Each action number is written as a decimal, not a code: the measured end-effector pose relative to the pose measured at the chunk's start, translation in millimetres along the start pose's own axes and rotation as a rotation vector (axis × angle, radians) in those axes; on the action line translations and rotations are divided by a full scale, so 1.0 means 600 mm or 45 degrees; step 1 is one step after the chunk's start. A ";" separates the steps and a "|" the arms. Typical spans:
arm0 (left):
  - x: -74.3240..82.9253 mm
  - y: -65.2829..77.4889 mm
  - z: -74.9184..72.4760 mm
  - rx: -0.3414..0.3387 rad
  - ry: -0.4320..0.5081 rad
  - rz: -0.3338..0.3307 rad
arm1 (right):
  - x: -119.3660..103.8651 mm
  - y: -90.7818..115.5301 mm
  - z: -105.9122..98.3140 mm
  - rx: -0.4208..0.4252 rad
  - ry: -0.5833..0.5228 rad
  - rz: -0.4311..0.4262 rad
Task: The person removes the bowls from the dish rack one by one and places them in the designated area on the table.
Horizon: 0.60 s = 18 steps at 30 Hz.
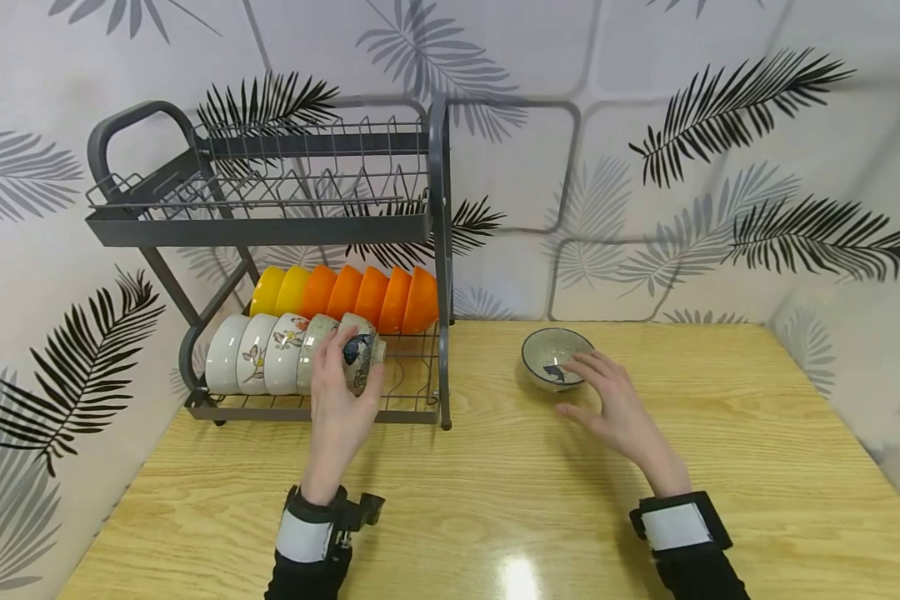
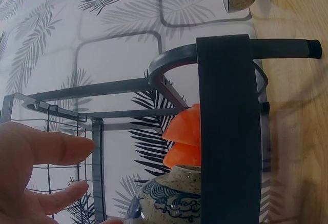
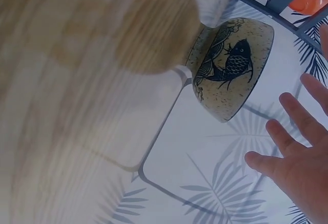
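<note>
My left hand [image 1: 345, 412] is at the near row of the dish rack, curved around a speckled bowl with a dark blue fish [image 1: 360, 354]. Its thumb lies by the bowl's foot, the fingers near the rim. In the left wrist view that bowl [image 2: 169, 198] shows at the bottom, with two fingers raised beside it. My right hand [image 1: 618, 408] is spread beside a second speckled fish bowl [image 1: 551, 354] on the table. Its fingertips overlap that bowl's near right rim in the head view. The right wrist view shows a gap between fingers and bowl [image 3: 233, 70].
The two-tier dark rack [image 1: 262, 229] stands at the back left, with a wire upper shelf. Yellow bowls [image 1: 270, 287] and several orange bowls [image 1: 371, 296] fill its back row. White bowls [image 1: 225, 354] and another speckled bowl stand left of my left hand. A patterned wall backs the wooden table [image 1: 465, 492].
</note>
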<state>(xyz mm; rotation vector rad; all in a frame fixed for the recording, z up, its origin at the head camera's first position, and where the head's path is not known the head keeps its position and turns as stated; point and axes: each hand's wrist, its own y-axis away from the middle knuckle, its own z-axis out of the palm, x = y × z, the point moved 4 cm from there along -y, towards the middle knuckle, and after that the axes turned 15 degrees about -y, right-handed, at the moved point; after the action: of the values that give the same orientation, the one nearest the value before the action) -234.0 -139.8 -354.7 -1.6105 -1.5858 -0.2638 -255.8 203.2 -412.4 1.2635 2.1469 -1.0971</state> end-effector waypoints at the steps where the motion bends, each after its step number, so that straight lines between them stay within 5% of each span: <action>1: -0.002 -0.001 -0.001 0.002 0.002 -0.004 | -0.002 0.001 0.000 0.001 -0.003 0.002; 18: -0.038 -0.014 -0.010 -0.058 -0.012 -0.113 | -0.023 0.012 -0.025 0.065 -0.125 -0.001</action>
<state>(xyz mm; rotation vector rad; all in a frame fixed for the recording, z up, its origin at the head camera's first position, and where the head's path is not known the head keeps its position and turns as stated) -243.5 -161.6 -362.5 -1.5803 -1.6716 -0.3425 -242.1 209.6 -397.2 1.2055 2.0592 -1.1960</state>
